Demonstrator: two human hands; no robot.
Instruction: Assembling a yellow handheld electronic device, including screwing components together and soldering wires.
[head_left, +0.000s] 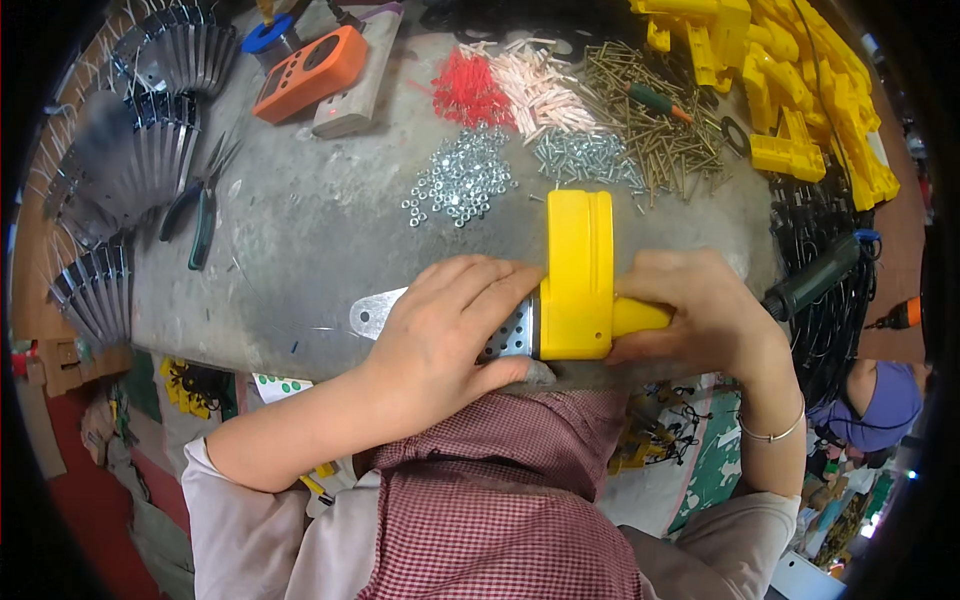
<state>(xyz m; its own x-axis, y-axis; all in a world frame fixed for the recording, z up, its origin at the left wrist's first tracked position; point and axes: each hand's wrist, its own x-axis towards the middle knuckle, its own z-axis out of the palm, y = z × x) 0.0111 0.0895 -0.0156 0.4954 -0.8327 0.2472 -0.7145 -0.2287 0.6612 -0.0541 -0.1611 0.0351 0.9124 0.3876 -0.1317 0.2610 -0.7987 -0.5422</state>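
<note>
Worktable (300,250): grey and worn, with small parts heaped along its far side.
Yellow housing (580,270): near the table's near edge, right of middle, between both hands.
Perforated metal sleeve (512,336): against the housing's left side, partly covered by fingers.
Left hand (450,315): clasped over the sleeve, fingers together on top, thumb on the near side.
Right hand (695,305): curled round the yellow handle (640,316), pinching it between thumb and fingers.
Far middle: red pieces (468,95), white pieces (545,95), silver nuts (462,175), brass-coloured screws (690,155).
Left: green-handled pliers (203,235), orange device (312,75).
Far right: yellow plastic shells (790,157).
</note>
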